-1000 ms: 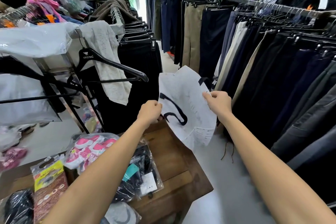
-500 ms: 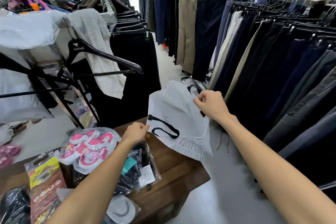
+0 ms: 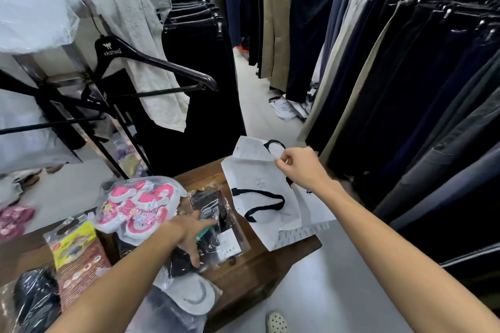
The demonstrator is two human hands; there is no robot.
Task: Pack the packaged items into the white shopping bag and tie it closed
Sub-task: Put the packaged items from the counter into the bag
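My right hand [image 3: 300, 167] pinches the top edge of the white shopping bag [image 3: 259, 184], which has dark handles and hangs down onto the far right corner of the wooden table [image 3: 273, 259]. My left hand [image 3: 193, 235] lies on a clear packet of dark clothing [image 3: 216, 213] in the middle of the table, fingers spread over it, thumb at its near edge. Left of that packet lies a clear bag of pink and white shoes [image 3: 140, 205]. A yellow and red packet [image 3: 75, 249], a black wrapped item [image 3: 35, 297] and a grey packaged item [image 3: 192, 295] lie nearer me.
Racks of dark and beige trousers [image 3: 378, 62] line the right side and the back. A rack with black hangers [image 3: 151, 62] and a grey garment stands at the left. A white paper bag [image 3: 284, 108] lies on the pale floor in the aisle. My shoe [image 3: 276, 323] shows below the table.
Both hands came down. My left hand let go of the bag and dropped onto the packet of dark clothing. My right hand lowered the bag toward the table corner.
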